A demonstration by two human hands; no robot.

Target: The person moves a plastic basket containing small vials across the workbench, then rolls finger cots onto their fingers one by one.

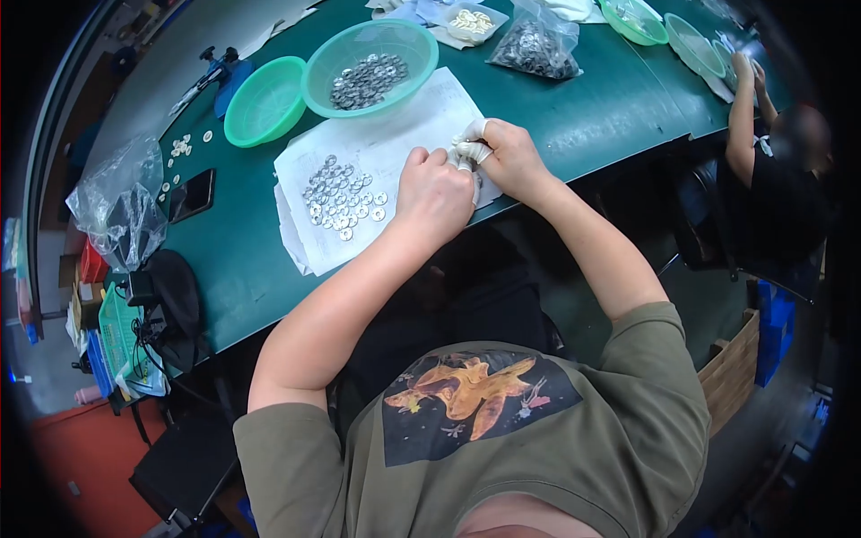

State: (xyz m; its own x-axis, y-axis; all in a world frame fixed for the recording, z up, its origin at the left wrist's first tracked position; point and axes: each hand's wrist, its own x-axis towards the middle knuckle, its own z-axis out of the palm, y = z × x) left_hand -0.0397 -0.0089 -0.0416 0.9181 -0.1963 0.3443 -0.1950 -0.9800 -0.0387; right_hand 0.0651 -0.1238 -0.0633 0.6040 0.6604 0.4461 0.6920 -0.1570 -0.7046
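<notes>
My left hand [434, 194] is closed, knuckles up, at the right part of the white paper sheets [296, 188]. My right hand [508, 160] is closed just beside it, its fingertips meeting those of the left. White finger covers [473, 148] wrap some fingertips. Whatever is pinched between the hands is hidden by the fingers. On the paper, left of my left hand, lie many small silvery ring-shaped metal discs [338, 199] with central holes. Beyond the paper's far edge, a pale green bowl [314, 76] holds a heap of similar grey discs [369, 81].
An empty green basket [260, 117] stands beside the bowl. A phone [192, 195], pale discs [181, 145] and a clear plastic bag [117, 202] lie left on the green table [242, 287]. A bag of dark parts [536, 49] lies behind. Another person [785, 188] sits at the right.
</notes>
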